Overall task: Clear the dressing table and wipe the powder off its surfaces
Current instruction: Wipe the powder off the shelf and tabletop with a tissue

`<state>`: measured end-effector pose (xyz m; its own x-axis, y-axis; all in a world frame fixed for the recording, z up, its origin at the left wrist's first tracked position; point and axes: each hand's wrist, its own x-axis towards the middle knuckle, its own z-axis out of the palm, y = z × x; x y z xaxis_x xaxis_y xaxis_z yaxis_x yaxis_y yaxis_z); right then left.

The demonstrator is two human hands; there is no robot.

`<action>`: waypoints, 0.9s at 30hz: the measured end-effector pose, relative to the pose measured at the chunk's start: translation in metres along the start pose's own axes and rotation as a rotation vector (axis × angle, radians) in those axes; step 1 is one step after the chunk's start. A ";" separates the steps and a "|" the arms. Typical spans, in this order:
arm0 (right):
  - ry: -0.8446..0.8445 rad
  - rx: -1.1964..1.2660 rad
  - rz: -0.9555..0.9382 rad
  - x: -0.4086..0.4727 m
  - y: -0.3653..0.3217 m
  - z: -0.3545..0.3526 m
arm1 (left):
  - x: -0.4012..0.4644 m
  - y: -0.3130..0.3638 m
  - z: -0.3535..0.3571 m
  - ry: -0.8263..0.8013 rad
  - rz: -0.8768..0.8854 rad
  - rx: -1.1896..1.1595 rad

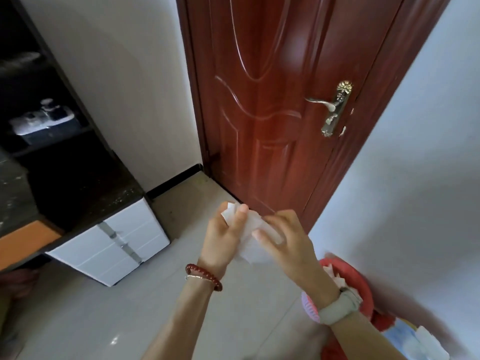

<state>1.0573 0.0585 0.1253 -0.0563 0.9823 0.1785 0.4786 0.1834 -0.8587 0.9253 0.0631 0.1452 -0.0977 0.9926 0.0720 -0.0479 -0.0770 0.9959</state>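
Before red door (272, 113), left hand (223, 237) and right hand (283, 235) pinching white tissue (253, 245).

Crumpled white tissue (250, 239) held above the floor; dark dressing table (78, 188) speckled with powder

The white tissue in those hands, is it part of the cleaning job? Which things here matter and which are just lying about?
Part of the job:
- white tissue, held by left hand and right hand
- dark dressing table top, speckled with powder
- red bin with white scraps inside

Just there:
- red door
- gold door handle
- white drawer unit
- pink comb
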 end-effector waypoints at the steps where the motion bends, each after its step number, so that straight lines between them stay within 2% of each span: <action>1: -0.077 -0.048 0.025 0.000 -0.004 0.013 | -0.001 0.001 -0.013 0.037 0.044 0.086; 4: -0.142 0.100 0.015 0.002 -0.018 0.049 | -0.007 0.003 -0.055 0.137 0.143 0.201; 8: -0.209 0.304 0.019 0.008 -0.037 0.091 | -0.020 0.002 -0.108 0.241 0.130 0.248; 11: -0.109 0.236 0.026 0.018 -0.046 0.120 | -0.034 -0.002 -0.142 0.298 0.050 0.182; 13: -0.038 0.197 0.027 0.031 -0.050 0.136 | -0.042 -0.008 -0.165 0.406 -0.016 0.133; 15: -0.050 0.147 0.012 0.045 -0.052 0.149 | -0.046 -0.017 -0.187 0.539 -0.084 0.191; 18: -0.123 0.119 -0.015 0.064 -0.057 0.179 | -0.048 -0.036 -0.215 0.721 -0.212 0.275; 22: -0.228 0.180 -0.052 0.094 -0.067 0.225 | -0.038 -0.049 -0.248 0.844 -0.290 0.248; 24: -0.318 0.213 -0.092 0.118 -0.067 0.249 | -0.024 -0.053 -0.271 0.877 -0.308 0.258; 27: -0.457 0.208 -0.112 0.163 -0.069 0.282 | 0.009 -0.058 -0.301 0.820 -0.357 0.240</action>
<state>0.7684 0.2159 0.0784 -0.4969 0.8635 0.0869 0.2655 0.2465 -0.9320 0.6280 0.0480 0.0720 -0.7940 0.5699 -0.2115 -0.0123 0.3329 0.9429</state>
